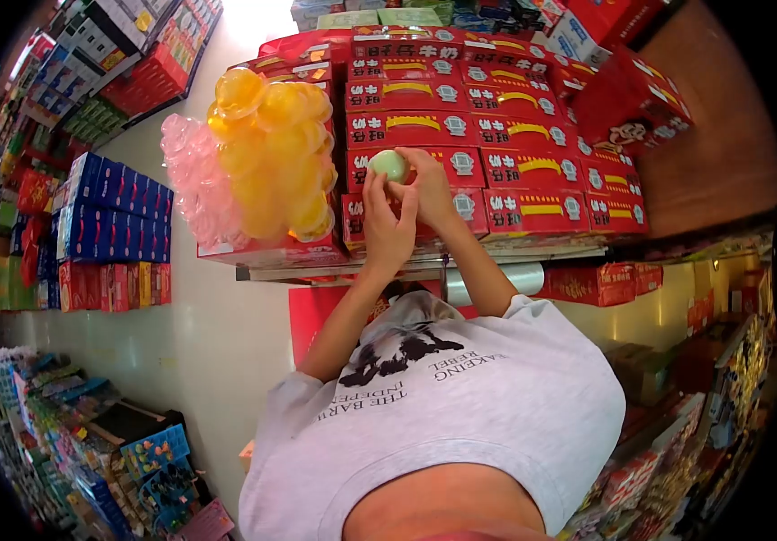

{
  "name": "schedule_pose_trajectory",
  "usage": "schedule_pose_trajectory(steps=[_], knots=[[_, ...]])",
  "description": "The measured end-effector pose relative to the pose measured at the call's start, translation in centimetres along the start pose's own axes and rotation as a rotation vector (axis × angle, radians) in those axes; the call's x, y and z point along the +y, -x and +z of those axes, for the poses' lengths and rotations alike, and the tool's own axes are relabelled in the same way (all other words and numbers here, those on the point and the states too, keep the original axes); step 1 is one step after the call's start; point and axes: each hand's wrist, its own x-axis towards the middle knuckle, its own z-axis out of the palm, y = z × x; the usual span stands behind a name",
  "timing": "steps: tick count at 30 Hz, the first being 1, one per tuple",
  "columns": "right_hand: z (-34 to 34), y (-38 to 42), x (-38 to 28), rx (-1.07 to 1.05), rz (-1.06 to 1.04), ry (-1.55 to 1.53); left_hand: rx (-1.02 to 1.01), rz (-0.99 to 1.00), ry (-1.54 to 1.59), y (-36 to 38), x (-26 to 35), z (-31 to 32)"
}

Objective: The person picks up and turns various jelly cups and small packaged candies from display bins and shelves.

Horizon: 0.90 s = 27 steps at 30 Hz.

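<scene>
A small, round, pale green balloon (389, 165) is between my hands, above the red milk cartons (411, 126). My left hand (388, 225) has its fingertips curled against the near side of the balloon. From the right, my right hand (428, 185) pinches at its side and lower edge, with the fingers bent. The fingertips of both hands come close together under the balloon, and any neck there is hidden. To the left stand a cluster of shiny yellow balloons (280, 158) and a cluster of translucent pink ones (199, 185), both resting on the cartons.
One red carton (632, 104) sits tilted at the right of the stack. Blue boxes (113, 212) are piled across the pale floor (194, 361) on the left. Packed shelves of goods (82, 433) line the lower left. A silvery roll (495, 283) lies near my right forearm.
</scene>
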Motion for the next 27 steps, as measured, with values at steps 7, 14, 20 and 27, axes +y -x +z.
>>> schedule_pose_trajectory(steps=[7, 14, 20, 27], knots=[[1.8, -7.4, 4.2, -0.095, -0.031, -0.111, 0.055, -0.069, -0.058, -6.5, -2.1, 2.7], [4.1, -13.5, 6.3, -0.158, -0.117, -0.125, 0.135, -0.129, -0.109, -11.9, -3.6, 4.1], [5.7, -13.8, 8.4, -0.165, -0.076, -0.134, 0.168, -0.137, -0.149, -12.9, -5.5, 5.1], [6.0, -13.9, 7.4, -0.148, -0.067, -0.141, 0.219, -0.074, -0.222, -12.8, -6.2, 4.9]])
